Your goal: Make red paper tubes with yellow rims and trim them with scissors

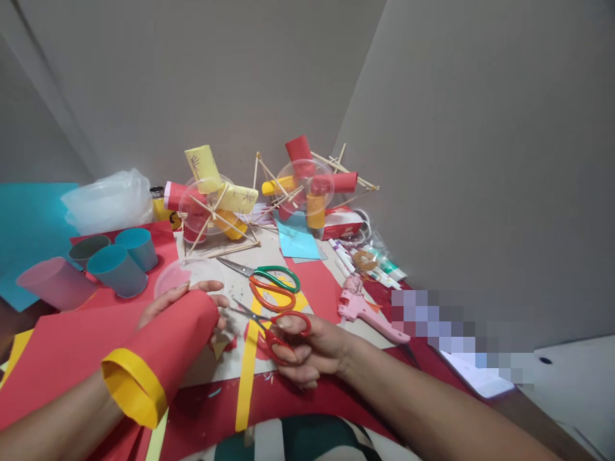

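Note:
My left hand [166, 302] is closed round a red paper tube [179, 342] with a yellow paper band [132, 378] round its near end. The tube lies tilted over my wrist and hides much of the palm. In my right hand [307, 352] are small scissors with red handles [273, 349], fingers in the loops and blades slightly apart, pointing at the tube's far end. Just beyond lie larger scissors with one green and one orange handle [273, 288]. A yellow paper strip [247, 384] runs toward me below the small scissors.
Paper cups [118, 272] stand on red paper at left. Two wheel-like models of sticks, clear discs and paper tubes [211, 205] stand at the back. A pink glue gun [368, 310], markers [342, 256] and a lit phone [475, 371] lie at right. Grey walls close the back and right.

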Action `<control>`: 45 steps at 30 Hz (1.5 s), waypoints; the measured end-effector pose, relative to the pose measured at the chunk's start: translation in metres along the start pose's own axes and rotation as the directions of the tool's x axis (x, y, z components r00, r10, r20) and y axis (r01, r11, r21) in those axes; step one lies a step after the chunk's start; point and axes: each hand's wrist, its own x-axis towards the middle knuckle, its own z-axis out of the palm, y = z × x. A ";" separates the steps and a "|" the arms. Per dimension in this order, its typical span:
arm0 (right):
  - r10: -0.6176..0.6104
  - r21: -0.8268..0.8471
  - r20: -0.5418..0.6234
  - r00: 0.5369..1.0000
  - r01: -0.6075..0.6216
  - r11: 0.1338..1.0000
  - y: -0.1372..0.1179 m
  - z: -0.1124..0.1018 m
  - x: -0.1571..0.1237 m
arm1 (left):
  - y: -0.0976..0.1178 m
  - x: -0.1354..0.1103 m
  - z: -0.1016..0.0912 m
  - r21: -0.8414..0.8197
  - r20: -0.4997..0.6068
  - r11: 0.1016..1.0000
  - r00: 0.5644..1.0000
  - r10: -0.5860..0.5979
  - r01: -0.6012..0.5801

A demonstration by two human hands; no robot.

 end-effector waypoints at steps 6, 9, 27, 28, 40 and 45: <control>-0.113 -0.023 -0.257 0.960 0.111 0.994 -0.005 0.002 0.000 | 0.022 0.004 -0.005 0.083 -0.047 0.996 0.998 0.044 -0.040; -0.156 -0.017 -0.336 0.929 0.160 0.987 -0.005 0.005 0.002 | 0.008 0.013 -0.015 0.012 -0.051 0.998 0.997 -0.057 0.058; -0.363 -0.182 -0.361 0.859 0.317 0.931 0.004 0.018 0.001 | -0.018 0.015 -0.007 0.019 -0.304 0.996 0.949 -0.078 0.088; -0.361 -0.186 -0.364 0.859 0.313 0.931 0.004 0.018 0.001 | -0.018 0.015 -0.007 0.018 -0.300 0.996 0.950 -0.082 0.091; -0.487 -0.262 -0.329 0.809 0.417 0.870 0.006 0.019 0.002 | -0.015 0.013 -0.005 0.039 -0.333 0.999 0.943 0.016 -0.003; -0.527 -0.336 -0.312 0.790 0.427 0.839 0.003 0.025 0.001 | -0.012 0.012 -0.001 0.047 -0.288 0.998 0.957 -0.030 0.045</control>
